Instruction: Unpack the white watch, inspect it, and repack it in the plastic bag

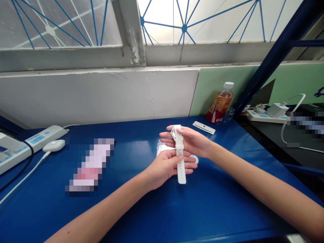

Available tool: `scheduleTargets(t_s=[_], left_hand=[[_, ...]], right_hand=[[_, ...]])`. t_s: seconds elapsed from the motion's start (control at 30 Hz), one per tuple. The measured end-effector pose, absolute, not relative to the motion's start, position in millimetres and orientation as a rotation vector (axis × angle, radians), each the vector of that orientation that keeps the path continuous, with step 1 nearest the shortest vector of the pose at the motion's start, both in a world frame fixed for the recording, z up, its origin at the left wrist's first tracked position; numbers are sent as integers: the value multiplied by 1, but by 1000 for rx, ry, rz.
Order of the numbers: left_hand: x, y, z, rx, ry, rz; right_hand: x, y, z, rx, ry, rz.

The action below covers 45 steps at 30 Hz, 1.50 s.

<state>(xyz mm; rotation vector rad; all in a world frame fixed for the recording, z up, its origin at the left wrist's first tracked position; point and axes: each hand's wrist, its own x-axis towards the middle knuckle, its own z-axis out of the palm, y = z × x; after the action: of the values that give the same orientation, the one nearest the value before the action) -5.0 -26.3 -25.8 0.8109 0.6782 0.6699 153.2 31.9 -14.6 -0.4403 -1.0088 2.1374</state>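
A white wristwatch strap (180, 172) with a row of small holes hangs across both palms, and a round metal edge shows near its top end. My left hand (164, 165) pinches the lower strap under its thumb, fingers stretched out behind it. Higher up, my right hand (193, 140) grips the upper end between thumb and fingers. Behind the hands, a clear and white item (161, 147) lies on the blue table (136, 216), mostly hidden. A pale rounded piece (194, 159) peeks out beside the left fingertips.
A blurred-out flat object (93, 165) lies to the left. Beyond it are a white charger (54, 145) with its cable and a power strip (37, 139). At the back right are a drink bottle (220, 103) and a white slotted card (204, 127). A blue post (263, 64) rises there.
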Motion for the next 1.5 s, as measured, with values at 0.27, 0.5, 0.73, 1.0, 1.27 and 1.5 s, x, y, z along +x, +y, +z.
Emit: scheduleTargets(t_s=[0.27, 0.5, 0.73, 1.0, 1.27, 1.5], left_hand=[[-5, -27, -29, 772, 658, 685], [-6, -26, -33, 779, 643, 690], [-4, -26, -32, 780, 646, 684], [-5, -25, -29, 761, 662, 692], [-9, -23, -30, 795, 581, 756], [-6, -25, -26, 869, 721, 783]], right_hand=[[161, 38, -9, -485, -1038, 2084], [162, 38, -7, -515, -1024, 2064], [162, 39, -10, -476, -1043, 2118], [166, 41, -10, -431, -1030, 2132], [167, 43, -10, -553, -1043, 2006], [164, 38, -7, -541, -1187, 2039]])
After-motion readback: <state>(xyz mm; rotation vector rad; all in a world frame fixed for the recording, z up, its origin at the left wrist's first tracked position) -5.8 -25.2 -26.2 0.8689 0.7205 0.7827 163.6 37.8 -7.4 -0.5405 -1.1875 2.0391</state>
